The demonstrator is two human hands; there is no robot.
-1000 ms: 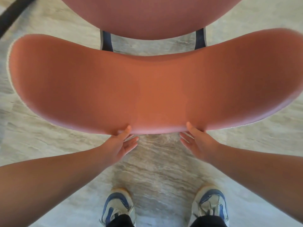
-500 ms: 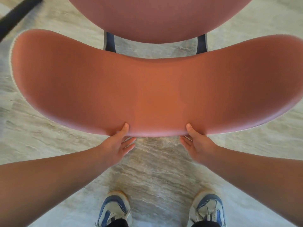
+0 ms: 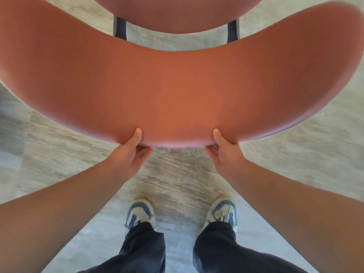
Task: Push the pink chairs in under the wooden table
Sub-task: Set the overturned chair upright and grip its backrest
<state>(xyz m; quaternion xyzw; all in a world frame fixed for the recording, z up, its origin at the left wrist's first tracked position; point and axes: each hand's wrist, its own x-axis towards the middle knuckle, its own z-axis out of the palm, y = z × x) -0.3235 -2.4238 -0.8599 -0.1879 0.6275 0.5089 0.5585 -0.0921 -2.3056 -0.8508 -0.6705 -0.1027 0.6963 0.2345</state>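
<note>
A pink chair fills the upper half of the head view. Its wide curved backrest (image 3: 177,85) arcs across the frame and its seat (image 3: 177,12) shows at the top edge. My left hand (image 3: 130,150) grips the backrest's near rim left of centre, thumb on top, fingers curled under. My right hand (image 3: 224,148) grips the same rim right of centre in the same way. The wooden table is out of view.
Two dark chair posts (image 3: 120,28) (image 3: 232,31) join seat and backrest. Grey marbled floor tiles (image 3: 177,178) lie below. My two blue and cream shoes (image 3: 139,211) (image 3: 224,210) and dark trouser legs stand just behind the chair.
Both hands went from touching the backrest's rim with loose fingers to gripping it, thumbs on top. The backrest now looms larger and closer, and my trouser legs have come into view.
</note>
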